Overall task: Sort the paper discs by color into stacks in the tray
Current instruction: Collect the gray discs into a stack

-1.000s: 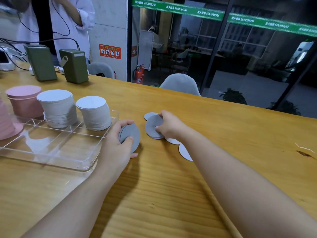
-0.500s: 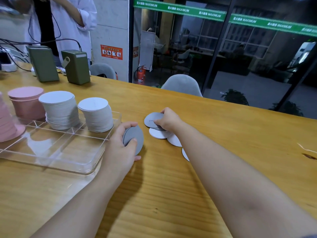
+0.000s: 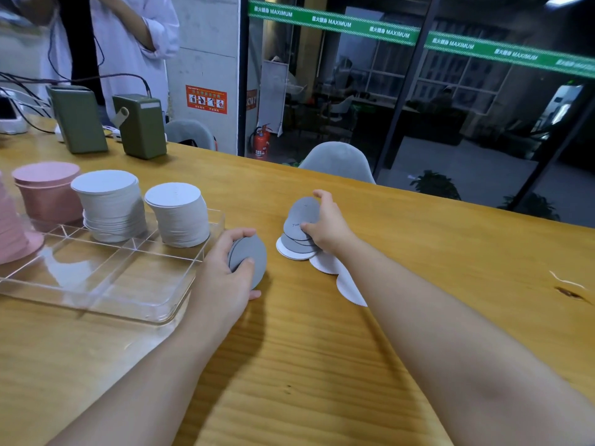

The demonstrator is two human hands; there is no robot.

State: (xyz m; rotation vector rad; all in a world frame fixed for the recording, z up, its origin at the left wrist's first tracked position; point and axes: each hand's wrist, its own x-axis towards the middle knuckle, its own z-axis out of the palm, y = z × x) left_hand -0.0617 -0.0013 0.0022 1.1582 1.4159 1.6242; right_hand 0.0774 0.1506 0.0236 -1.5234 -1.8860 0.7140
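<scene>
- Fingers of the left hand (image 3: pixel 222 278) clasp a thin sheaf of grey round paper discs (image 3: pixel 249 257) beside the clear acrylic tray (image 3: pixel 212 226); right hand (image 3: pixel 325 223) pinches another grey disc (image 3: pixel 302 214) off the loose pile (image 3: pixel 299 247) on the worktop.
- Risk: an extra disc may cling and come up too, or the sheaf may fan and slip.
- Readable: "MAXIMUM" on the green banner (image 3: pixel 389 33); the pen marks on the disc are illegible.

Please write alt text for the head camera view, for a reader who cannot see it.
On a wooden table, the left hand holds a small stack of grey discs beside a clear tray, while the right hand lifts a grey disc from loose grey and white discs. The tray holds pink stacks and white stacks.
</scene>
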